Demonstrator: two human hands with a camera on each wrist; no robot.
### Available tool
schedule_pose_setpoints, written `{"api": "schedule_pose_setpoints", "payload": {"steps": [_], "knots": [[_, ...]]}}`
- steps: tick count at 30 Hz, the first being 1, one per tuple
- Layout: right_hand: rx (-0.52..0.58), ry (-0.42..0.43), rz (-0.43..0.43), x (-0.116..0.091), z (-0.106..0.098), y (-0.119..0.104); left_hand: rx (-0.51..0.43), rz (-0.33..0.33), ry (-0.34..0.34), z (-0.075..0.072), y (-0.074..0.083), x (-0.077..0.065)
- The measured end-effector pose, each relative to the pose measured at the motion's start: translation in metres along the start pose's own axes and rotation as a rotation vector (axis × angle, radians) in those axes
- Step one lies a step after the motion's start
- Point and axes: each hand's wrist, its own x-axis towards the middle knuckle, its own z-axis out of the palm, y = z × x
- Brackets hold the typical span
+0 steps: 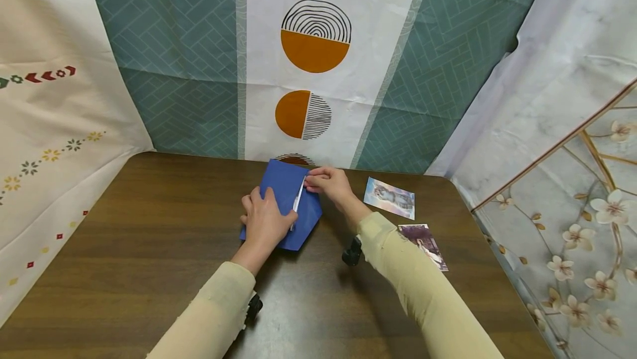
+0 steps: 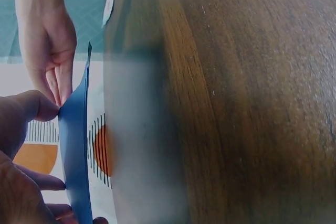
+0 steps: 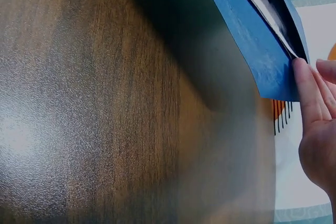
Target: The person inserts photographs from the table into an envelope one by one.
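A blue envelope point(image 1: 286, 179) is raised over the far part of the table, its flap folded open to the right. My left hand point(image 1: 265, 219) holds it from the left side, thumb at the opening edge and fingers spread over the face. Along the opening shows the pale edge of a card point(image 1: 298, 197), mostly hidden inside. In the right wrist view the card point(image 3: 262, 6) sits in the gaping mouth of the envelope point(image 3: 241, 35). With its fingertips my right hand point(image 1: 332, 185) pinches the card's far corner at the opening.
Right of the hands, a picture card of a kitten point(image 1: 390, 198) lies flat on the brown wooden table point(image 1: 164, 248). Nearer lies a darker picture card point(image 1: 425, 243), partly covered by the right sleeve. Patterned cloths point(image 1: 189, 71) hang behind the table and at both sides.
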Motion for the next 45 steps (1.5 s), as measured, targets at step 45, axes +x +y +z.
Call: {"api": "schedule_pose_setpoints", "payload": {"steps": [45], "knots": [[-1.049,-0.076,-0.158,-0.027,-0.17,-0.017,0.02,0.0,-0.001,0.0,-0.006,-0.001]]}}
